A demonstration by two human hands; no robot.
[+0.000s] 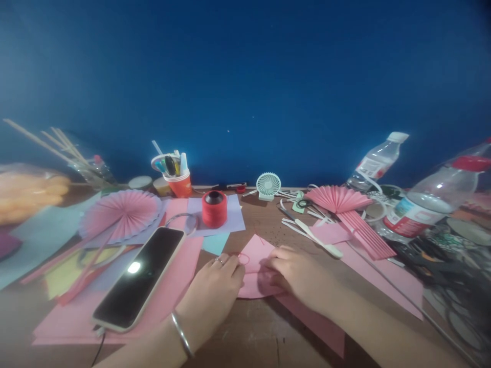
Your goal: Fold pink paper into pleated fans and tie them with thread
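A sheet of pink paper (258, 253) lies on the table in front of me, with a fold across it and its pointed corner facing away. My left hand (215, 280), wearing a ring and a bangle, has its fingers closed on the paper's left edge. On the opposite edge my right hand (298, 276) grips with bent fingers, the thumb partly hidden below. A thin red curved line shows on the paper near the left fingertips. Another pink strip (314, 322) extends from under the right hand toward me.
Left of my hands a phone (140, 278) rests on pink sheets, near a pleated paper fan (123, 213). Behind are a red thread spool (214, 209), a cup of pens (178, 181) and a small fan (268, 185). A craft knife (316, 236), folded pink paper (339, 197) and bottles (418, 209) stand right.
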